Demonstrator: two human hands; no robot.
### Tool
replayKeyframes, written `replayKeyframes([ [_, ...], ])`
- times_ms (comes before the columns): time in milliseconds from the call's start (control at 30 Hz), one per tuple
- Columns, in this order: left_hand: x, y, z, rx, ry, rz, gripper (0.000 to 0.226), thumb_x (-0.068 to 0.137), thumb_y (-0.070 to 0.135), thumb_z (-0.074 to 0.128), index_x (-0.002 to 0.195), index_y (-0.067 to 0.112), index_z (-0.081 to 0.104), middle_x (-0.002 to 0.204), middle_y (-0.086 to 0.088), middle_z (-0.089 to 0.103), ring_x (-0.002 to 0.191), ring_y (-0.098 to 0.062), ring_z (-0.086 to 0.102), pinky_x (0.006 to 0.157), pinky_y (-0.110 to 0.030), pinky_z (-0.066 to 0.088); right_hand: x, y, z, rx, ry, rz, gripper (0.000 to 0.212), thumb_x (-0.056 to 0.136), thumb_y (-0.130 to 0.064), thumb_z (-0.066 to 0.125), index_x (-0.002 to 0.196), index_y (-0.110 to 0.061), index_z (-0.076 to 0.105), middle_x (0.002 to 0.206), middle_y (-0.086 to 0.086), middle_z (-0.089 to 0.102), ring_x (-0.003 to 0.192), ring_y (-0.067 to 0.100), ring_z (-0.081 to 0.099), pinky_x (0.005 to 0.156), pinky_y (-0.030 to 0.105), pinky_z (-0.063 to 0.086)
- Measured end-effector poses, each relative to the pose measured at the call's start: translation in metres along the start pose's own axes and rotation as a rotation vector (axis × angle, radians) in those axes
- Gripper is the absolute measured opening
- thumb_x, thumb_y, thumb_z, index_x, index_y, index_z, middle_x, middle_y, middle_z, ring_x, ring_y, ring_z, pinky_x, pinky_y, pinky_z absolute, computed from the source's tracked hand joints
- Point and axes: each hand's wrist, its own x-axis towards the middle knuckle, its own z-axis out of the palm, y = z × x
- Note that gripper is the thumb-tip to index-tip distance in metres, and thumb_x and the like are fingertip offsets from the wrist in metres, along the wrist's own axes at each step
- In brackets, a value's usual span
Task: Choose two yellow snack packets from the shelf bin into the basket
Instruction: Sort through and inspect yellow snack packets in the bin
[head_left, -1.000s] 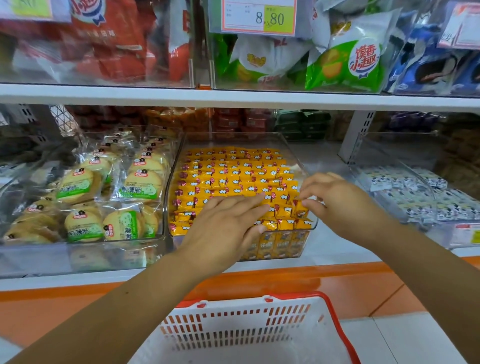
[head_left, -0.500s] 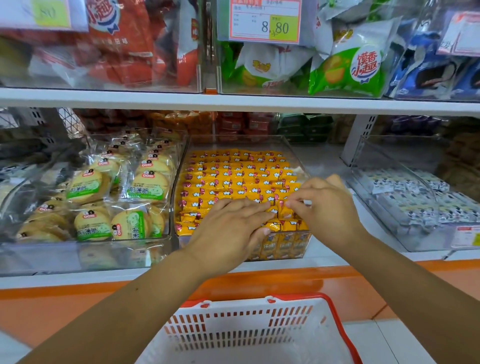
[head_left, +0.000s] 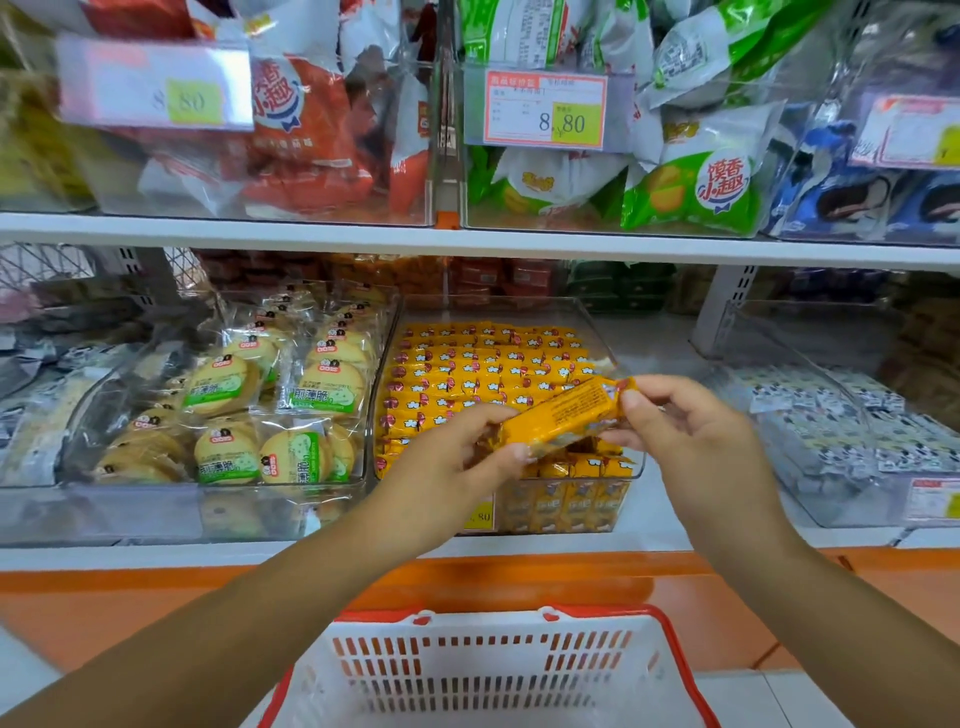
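Yellow wrapping covers the snack packet (head_left: 563, 415) held at the centre of the frame, tilted so its right end sits higher. The left hand (head_left: 447, 467) pinches its lower left end between thumb and fingers, and the right hand (head_left: 685, 431) pinches its upper right end the same way. It hangs just above the front of the clear shelf bin (head_left: 602, 338), which is packed with rows of matching yellow packets (head_left: 483, 364). At the bottom centre of the frame, below both forearms, sits a white basket (head_left: 488, 670) with a red rim; no packet shows inside it. Left of the bin, another clear bin (head_left: 156, 514) holds round biscuits in see-through wrappers. A price tag (head_left: 545, 109) reading 8.80 hangs at upper centre.
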Motion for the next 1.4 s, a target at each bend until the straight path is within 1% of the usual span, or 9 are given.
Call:
replayKeyframes([
  [100, -0.011, -0.001, -0.005, -0.329, 0.021, -0.175, 0.027, 0.094, 0.031, 0.063, 0.12, 0.034, 0.059, 0.114, 0.011, 0.068, 0.096, -0.019, 0.073, 0.074, -0.034, 0.059, 0.001, 0.003, 0.002, 0.165, -0.168, 0.186, 0.007, 0.097, -0.018, 0.059, 0.099, -0.015, 0.066, 0.095, 0.006, 0.077, 0.083, 0.025, 0.076, 0.069, 0.026, 0.06],
  [200, -0.019, -0.004, -0.008, -0.54, 0.054, -0.21, 0.032, 0.081, 0.028, 0.075, 0.111, 0.031, 0.063, 0.112, 0.005, 0.072, 0.095, -0.029, 0.074, 0.068, -0.029, 0.057, -0.001, 0.007, 0.006, 0.239, -0.294, 0.283, 0.044, 0.073, -0.039, 0.075, 0.102, -0.01, 0.06, 0.095, 0.013, 0.076, 0.083, 0.034, 0.075, 0.063, 0.029, 0.06],
  [433, -0.024, -0.009, -0.02, -0.795, 0.098, -0.199, 0.032, 0.077, 0.011, 0.071, 0.109, 0.01, 0.07, 0.117, -0.015, 0.072, 0.1, -0.037, 0.072, 0.069, -0.025, 0.06, 0.001, 0.016, 0.007, 0.419, -0.365, 0.332, 0.036, 0.077, -0.017, 0.068, 0.107, 0.0, 0.058, 0.105, 0.021, 0.074, 0.095, 0.036, 0.073, 0.074, 0.028, 0.061],
  [767, -0.025, -0.015, -0.035, -0.772, -0.01, -0.14, 0.036, 0.084, 0.009, 0.066, 0.117, 0.021, 0.074, 0.113, -0.009, 0.074, 0.111, -0.033, 0.068, 0.082, -0.025, 0.058, 0.007, 0.019, 0.002, 0.505, -0.448, 0.379, 0.041, 0.084, -0.014, 0.06, 0.122, 0.001, 0.058, 0.116, 0.021, 0.071, 0.104, 0.035, 0.071, 0.076, 0.027, 0.06],
  [900, -0.025, -0.015, -0.032, -0.698, 0.08, -0.153, 0.042, 0.078, 0.008, 0.069, 0.119, 0.017, 0.069, 0.102, -0.014, 0.076, 0.102, -0.03, 0.072, 0.074, -0.024, 0.059, 0.006, 0.021, -0.002, 0.429, -0.454, 0.365, 0.045, 0.081, -0.013, 0.066, 0.125, -0.007, 0.057, 0.113, 0.021, 0.072, 0.105, 0.034, 0.071, 0.078, 0.025, 0.059],
  [1000, -0.025, -0.015, -0.028, -0.61, 0.166, -0.159, 0.031, 0.075, 0.022, 0.072, 0.104, 0.012, 0.072, 0.088, -0.004, 0.076, 0.091, -0.026, 0.075, 0.067, -0.024, 0.06, 0.004, 0.022, -0.001, 0.324, -0.373, 0.33, 0.03, 0.075, -0.024, 0.072, 0.099, -0.006, 0.066, 0.102, 0.018, 0.074, 0.095, 0.031, 0.074, 0.075, 0.026, 0.06],
  [1067, -0.026, -0.016, -0.026, -0.561, 0.143, -0.137, 0.012, 0.079, 0.028, 0.069, 0.079, 0.018, 0.075, 0.076, 0.011, 0.07, 0.084, -0.013, 0.073, 0.074, -0.023, 0.059, 0.003, 0.021, -0.001, 0.316, -0.331, 0.301, 0.015, 0.072, -0.027, 0.073, 0.075, -0.012, 0.069, 0.092, 0.009, 0.073, 0.089, 0.024, 0.074, 0.075, 0.025, 0.059],
  [1133, -0.027, -0.016, -0.022, -0.562, 0.146, -0.122, 0.018, 0.084, 0.028, 0.065, 0.069, 0.019, 0.07, 0.07, 0.016, 0.064, 0.078, -0.006, 0.07, 0.082, -0.024, 0.058, 0.003, 0.021, 0.0, 0.336, -0.31, 0.278, 0.014, 0.073, -0.024, 0.071, 0.072, -0.01, 0.066, 0.082, 0.002, 0.072, 0.084, 0.018, 0.073, 0.075, 0.023, 0.058],
  [1400, -0.028, -0.011, -0.015, -0.593, 0.318, -0.106, 0.027, 0.075, 0.029, 0.073, 0.101, 0.023, 0.065, 0.088, -0.001, 0.076, 0.085, -0.031, 0.075, 0.062, -0.023, 0.059, -0.002, 0.023, 0.007, 0.194, -0.203, 0.166, 0.014, 0.09, -0.011, 0.067, 0.084, -0.023, 0.062, 0.098, 0.002, 0.076, 0.071, 0.031, 0.074, 0.07, 0.032, 0.06],
])
